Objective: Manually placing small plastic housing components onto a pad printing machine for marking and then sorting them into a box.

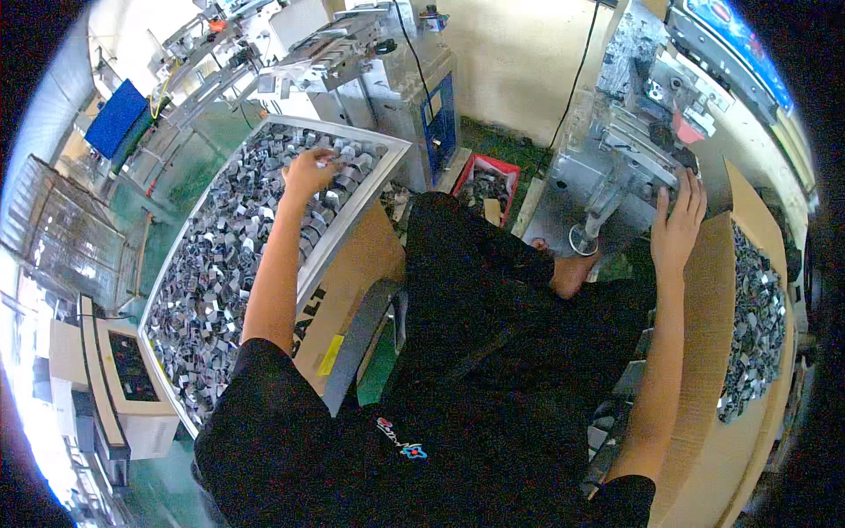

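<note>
My left hand is over the far end of a large shallow tray with a pale metal rim. Its fingers are curled together among small grey and black block-like pieces; what they pinch, if anything, is too small to make out. On the right, my right hand has its fingers stretched out, the tips at the near side of a metal bench machine. Whether the fingertips touch the machine or a small part there, I cannot tell. A round metal ring sits low on the machine, above a bare foot.
A tall cardboard box by my right arm holds many similar pieces. A red-rimmed bin stands on the floor between the machines. Another metal machine is behind the tray. Under the tray is a cardboard box.
</note>
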`<state>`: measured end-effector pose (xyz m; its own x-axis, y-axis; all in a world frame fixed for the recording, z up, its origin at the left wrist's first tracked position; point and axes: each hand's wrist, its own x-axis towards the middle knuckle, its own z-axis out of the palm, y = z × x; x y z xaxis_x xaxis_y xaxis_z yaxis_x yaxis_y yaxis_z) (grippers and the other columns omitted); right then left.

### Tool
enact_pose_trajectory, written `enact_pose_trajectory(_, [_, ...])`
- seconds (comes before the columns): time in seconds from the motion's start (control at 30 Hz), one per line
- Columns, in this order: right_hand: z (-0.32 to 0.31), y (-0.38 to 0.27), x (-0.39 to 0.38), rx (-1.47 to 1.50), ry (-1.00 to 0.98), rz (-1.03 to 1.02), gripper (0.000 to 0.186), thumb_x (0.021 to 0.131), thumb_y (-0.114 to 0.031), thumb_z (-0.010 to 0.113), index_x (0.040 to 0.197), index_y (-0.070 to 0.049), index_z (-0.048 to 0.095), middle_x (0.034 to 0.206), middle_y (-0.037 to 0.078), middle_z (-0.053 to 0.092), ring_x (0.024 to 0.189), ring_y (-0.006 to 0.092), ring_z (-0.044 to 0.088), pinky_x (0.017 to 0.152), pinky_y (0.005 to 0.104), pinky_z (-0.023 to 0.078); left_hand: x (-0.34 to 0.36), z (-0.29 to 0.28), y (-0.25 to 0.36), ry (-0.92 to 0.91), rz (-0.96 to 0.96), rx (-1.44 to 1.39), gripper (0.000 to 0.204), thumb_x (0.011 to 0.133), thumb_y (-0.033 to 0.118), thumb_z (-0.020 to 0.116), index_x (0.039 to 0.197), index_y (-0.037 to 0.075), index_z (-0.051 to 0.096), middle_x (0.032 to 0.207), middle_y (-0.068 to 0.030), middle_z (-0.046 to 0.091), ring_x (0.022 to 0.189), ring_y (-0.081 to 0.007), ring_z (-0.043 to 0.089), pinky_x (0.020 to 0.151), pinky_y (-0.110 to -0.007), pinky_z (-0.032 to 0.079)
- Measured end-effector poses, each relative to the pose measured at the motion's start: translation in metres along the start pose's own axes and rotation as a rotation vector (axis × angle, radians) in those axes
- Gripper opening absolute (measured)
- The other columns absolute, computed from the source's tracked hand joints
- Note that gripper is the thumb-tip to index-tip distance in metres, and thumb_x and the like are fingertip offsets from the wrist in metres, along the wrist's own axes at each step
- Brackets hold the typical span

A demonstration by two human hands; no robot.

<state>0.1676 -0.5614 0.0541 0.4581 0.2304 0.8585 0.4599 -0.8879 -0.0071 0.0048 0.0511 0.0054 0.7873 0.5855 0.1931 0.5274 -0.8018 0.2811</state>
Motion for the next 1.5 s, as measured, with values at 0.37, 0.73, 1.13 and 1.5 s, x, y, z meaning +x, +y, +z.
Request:
enact_pose_trajectory(0.37, [-0.036,0.083,0.048,0.324,-0.376,0.208,0.036,0.103,-0.03,0.05,0.111,0.0,0.068,0.115,0.021,0.067,0.106,0.0383,0.063,0.096,0.0401,0.047,-0.074,-0.029,0.102,0.428,0.37,-0.572,0.022,0.097,0.018,0.06,0.102,0.001,0.072,0.092,-0.0174,0.072,0.085,-0.0283,0.07,0.078,-0.038,0.052])
enact_pose_trajectory(0.73, [-0.097,0.394,-0.048,-0.401,-0.487,0.1,0.021,0.085,-0.019,0.064,0.097,-0.002,0.068,0.091,0.018,0.069,0.089,0.0378,0.067,0.081,0.0419,0.052,-0.09,0.162,0.132,-0.231,0.529,0.088,0.079,0.094,0.059,0.052,0.144,0.0,0.042,0.143,-0.03,0.047,0.134,-0.0463,0.044,0.112,-0.053,0.035])
enact_pose_trajectory(1.13, [-0.075,0.351,-0.056,-0.36,-0.468,0.345,0.04,0.085,-0.021,0.069,0.119,-0.001,0.063,0.112,0.021,0.069,0.104,0.0391,0.066,0.089,0.0453,0.052,-0.025,0.195,0.115,-0.649,-0.119,-0.42,0.083,0.073,0.07,0.068,0.12,0.001,0.067,0.128,-0.0268,0.061,0.123,-0.0397,0.057,0.103,-0.043,0.045])
enact_pose_trajectory(1.5, [-0.079,0.354,-0.077,-0.515,-0.509,0.443,0.036,0.093,-0.03,0.055,0.117,-0.005,0.065,0.111,0.024,0.067,0.104,0.0424,0.064,0.088,0.0493,0.051,-0.051,0.189,0.135,-0.298,-0.13,-0.281,0.066,0.09,0.054,0.053,0.116,-0.006,0.065,0.12,-0.0314,0.063,0.113,-0.0448,0.061,0.1,-0.049,0.047])
